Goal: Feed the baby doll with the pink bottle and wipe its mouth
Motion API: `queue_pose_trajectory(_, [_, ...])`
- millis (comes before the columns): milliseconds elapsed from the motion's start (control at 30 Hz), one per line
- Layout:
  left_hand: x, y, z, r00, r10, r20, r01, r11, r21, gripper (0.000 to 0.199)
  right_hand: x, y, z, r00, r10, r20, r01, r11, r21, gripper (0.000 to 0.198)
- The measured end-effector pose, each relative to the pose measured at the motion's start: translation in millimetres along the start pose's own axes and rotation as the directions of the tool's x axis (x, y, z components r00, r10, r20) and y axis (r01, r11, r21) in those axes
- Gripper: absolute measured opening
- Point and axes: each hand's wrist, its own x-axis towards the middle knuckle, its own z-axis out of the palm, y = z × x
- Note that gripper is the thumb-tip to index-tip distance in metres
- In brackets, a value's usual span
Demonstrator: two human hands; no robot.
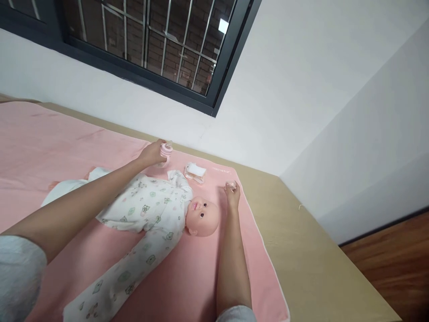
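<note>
My left hand [153,154] is closed around a pink baby bottle [166,150] with a clear teat on top, held just beyond the doll's body. A clear bottle cap [230,184] is gripped in the fingers of my right hand [233,196], beside the doll's head. Between my arms lies a baby doll [202,216] on its back, its head to the right. It wears a white patterned outfit [147,203], and one long sleeve stretches toward me. My left forearm hides part of its lower body.
A small pack of white wipes or tissues [195,170] sits between my hands, near the doll's raised sleeve. Everything rests on a pink mat [197,273] over a wooden surface [291,232]. White walls and a barred window [150,40] stand behind.
</note>
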Motion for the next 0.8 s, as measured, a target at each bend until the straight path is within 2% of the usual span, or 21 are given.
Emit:
queue_pose_trajectory(100, [-11,23,0,0.997,0.078,-0.025,-0.078,0.997,0.015,0.079,-9,-25,8,0.994,-0.002,0.113,-0.016,0.986,0.164,0.067])
queue_pose_trajectory(167, [-22,41,1,0.984,0.172,-0.036,-0.171,0.985,0.03,0.08,-19,-46,16,0.984,-0.045,0.174,0.0,0.968,0.25,0.062])
queue_pose_trajectory(267, [-41,70,5,0.953,0.303,-0.014,-0.302,0.952,0.056,0.077,-42,-76,30,0.946,-0.209,0.246,0.102,0.917,0.387,0.062])
queue_pose_trajectory(367, [-60,94,10,0.93,0.368,0.006,-0.368,0.928,0.062,0.077,-69,-97,42,0.906,-0.343,0.246,0.23,0.89,0.394,0.067])
queue_pose_trajectory(467, [-72,108,16,0.914,0.406,-0.009,-0.405,0.911,0.075,0.076,-88,-106,51,0.887,-0.389,0.249,0.29,0.889,0.355,0.068])
queue_pose_trajectory(600, [-78,118,19,0.912,0.411,-0.019,-0.409,0.91,0.063,0.076,-99,-106,61,0.863,-0.38,0.333,0.284,0.91,0.303,0.071])
queue_pose_trajectory(700, [-82,124,16,0.917,0.398,-0.017,-0.397,0.917,0.034,0.079,-105,-103,70,0.857,-0.37,0.359,0.259,0.911,0.322,0.09])
queue_pose_trajectory(800, [-87,130,14,0.921,0.385,-0.055,-0.384,0.923,0.031,0.076,-111,-103,77,0.878,-0.368,0.306,0.247,0.896,0.368,0.106])
